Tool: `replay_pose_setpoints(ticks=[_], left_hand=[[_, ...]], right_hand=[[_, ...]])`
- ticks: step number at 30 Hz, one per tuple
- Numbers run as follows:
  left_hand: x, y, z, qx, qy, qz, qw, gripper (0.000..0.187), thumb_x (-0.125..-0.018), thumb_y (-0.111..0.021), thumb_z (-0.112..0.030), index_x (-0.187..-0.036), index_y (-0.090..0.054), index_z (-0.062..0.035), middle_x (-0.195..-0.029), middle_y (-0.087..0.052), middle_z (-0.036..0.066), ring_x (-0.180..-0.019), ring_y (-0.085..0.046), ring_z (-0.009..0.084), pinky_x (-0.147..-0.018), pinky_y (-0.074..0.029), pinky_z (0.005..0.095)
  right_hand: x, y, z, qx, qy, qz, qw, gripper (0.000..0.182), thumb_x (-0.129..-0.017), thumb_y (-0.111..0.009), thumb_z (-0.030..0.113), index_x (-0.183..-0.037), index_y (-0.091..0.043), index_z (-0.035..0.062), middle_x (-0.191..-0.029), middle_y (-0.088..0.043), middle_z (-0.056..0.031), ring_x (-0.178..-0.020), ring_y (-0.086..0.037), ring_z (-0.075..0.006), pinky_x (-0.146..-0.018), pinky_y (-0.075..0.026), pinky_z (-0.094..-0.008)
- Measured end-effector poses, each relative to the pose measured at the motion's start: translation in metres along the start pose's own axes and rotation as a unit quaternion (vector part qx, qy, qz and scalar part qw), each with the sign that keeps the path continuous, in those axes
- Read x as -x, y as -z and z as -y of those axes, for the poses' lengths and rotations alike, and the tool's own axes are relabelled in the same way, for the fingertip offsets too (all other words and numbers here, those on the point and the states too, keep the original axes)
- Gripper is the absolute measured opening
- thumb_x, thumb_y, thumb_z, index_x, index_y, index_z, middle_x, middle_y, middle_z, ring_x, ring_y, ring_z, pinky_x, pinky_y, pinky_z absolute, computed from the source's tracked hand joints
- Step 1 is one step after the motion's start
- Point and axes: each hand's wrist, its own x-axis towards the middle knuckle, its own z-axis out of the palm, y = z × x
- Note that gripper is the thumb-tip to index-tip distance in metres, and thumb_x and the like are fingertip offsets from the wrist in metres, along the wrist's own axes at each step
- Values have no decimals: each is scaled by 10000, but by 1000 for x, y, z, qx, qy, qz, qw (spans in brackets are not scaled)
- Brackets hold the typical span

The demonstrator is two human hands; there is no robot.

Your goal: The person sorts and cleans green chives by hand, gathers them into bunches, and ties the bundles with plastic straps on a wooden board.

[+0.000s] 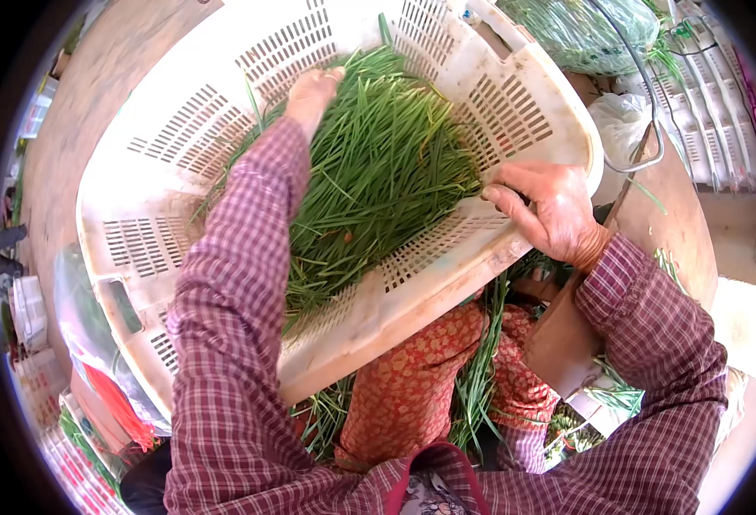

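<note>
A large white plastic basket (378, 300) with slotted walls tilts across my lap, holding a thick heap of long green chives (378, 163). My left hand (314, 94) reaches inside to the far left edge of the heap. Its fingers are curled at the chives, partly hidden by the leaves. On the near right side, my right hand (551, 210) grips the basket's rim, thumb over the inner edge.
Loose chives (481, 369) hang over my red patterned trousers (404, 369). A brown board (665, 215) stands at right, beside a curved metal handle (653, 129). A clear bag of greens (584, 34) lies at back right. Red strands (120, 408) hang at left.
</note>
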Motion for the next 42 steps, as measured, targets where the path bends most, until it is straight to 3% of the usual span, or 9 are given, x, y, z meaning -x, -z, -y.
replay_pose_setpoints(ticks=[3, 10, 15, 17, 20, 28, 30, 35, 42], left_hand=[[-13, -38, 11, -109, 11, -20, 994, 651, -798, -649, -591, -1046, -620, 10, -780, -602, 61, -644, -543, 125, -588, -477, 291], [-11, -76, -4, -409, -83, -20, 909, 649, -675, -710, -687, -767, -654, -47, -545, -543, 3, -413, -480, 105, -356, -385, 270], [-15, -70, 3, -395, -130, -18, 909, 628, -696, -731, -631, -912, -686, -43, -776, -655, 80, -648, -632, 152, -580, -525, 321], [-9, -69, 3, -331, -132, -20, 934, 802, -679, -769, -578, -1239, -591, -32, -1154, -629, 146, -1074, -607, 247, -869, -500, 403], [7, -75, -3, -365, -156, -31, 917, 713, -693, -786, -514, -1191, -621, -31, -1236, -552, 150, -1152, -530, 277, -922, -469, 405], [-17, -78, 23, -354, -258, -101, 893, 380, -800, -696, -350, -1082, -670, -96, -1213, -532, 129, -1153, -489, 270, -948, -434, 411], [-20, -68, 25, -112, -165, -48, 979, 379, -826, -675, -284, -1151, -627, -95, -1181, -577, 128, -1151, -506, 260, -986, -397, 416], [-43, -50, 48, 153, -226, 51, 961, 69, -926, -536, -100, -987, -568, -99, -1045, -660, 68, -970, -603, 204, -948, -443, 374], [22, -108, -13, -77, -217, 95, 969, 423, -869, -671, -362, -1126, -540, -53, -1121, -618, 134, -1075, -578, 230, -919, -469, 407]], right_hand=[[0, -1, -3, 2, 11, -9, 1000, 263, -881, -617, 289, -761, -602, 55, -673, -588, -105, -618, -595, -319, -533, -469, -407], [1, -1, -5, 6, 13, -10, 1000, 249, -865, -633, 282, -766, -604, 56, -662, -584, -108, -605, -597, -313, -531, -470, -403], [2, -3, -5, -7, 13, -26, 1000, 238, -859, -639, 266, -765, -604, 51, -656, -580, -108, -597, -594, -310, -525, -468, -400], [2, -3, -6, 1, 14, -25, 1000, 233, -860, -637, 262, -765, -604, 51, -654, -577, -107, -596, -593, -309, -525, -468, -399], [1, -4, -5, 0, 14, -25, 1000, 227, -863, -631, 259, -766, -605, 56, -648, -573, -105, -597, -593, -307, -524, -469, -398], [2, -4, -6, 11, 19, -30, 999, 223, -865, -616, 273, -772, -605, 70, -639, -568, -98, -600, -597, -303, -526, -472, -397], [1, -4, -5, 8, 17, -31, 999, 219, -864, -616, 269, -772, -605, 71, -635, -567, -99, -598, -597, -301, -524, -471, -398], [2, -4, -6, 12, 17, -34, 999, 223, -864, -615, 270, -765, -602, 70, -638, -572, -101, -600, -600, -302, -525, -473, -397], [2, -4, -6, 9, 18, -33, 999, 228, -869, -610, 273, -758, -599, 74, -650, -590, -101, -615, -612, -298, -531, -479, -394]])
